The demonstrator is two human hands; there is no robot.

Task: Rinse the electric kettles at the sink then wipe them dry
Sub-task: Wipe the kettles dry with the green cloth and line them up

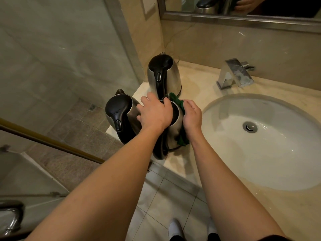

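Observation:
Three steel kettles with black lids and handles stand on the beige counter left of the sink. The nearest kettle [173, 134] is under both hands. My left hand [154, 113] rests on its top, fingers curled over the rim. My right hand [192, 115] presses a green cloth [180, 106] against the kettle's right side; the cloth also hangs out below the hand. A second kettle [121, 112] stands at the counter's left edge. The third kettle [164, 73] stands behind, near the wall.
The white oval sink basin [225, 153] lies to the right with a square chrome faucet [234, 73] behind it. A mirror [243, 14] hangs above. A glass shower partition [52, 66] stands at the left. The counter [199, 80] ends just left of the kettles.

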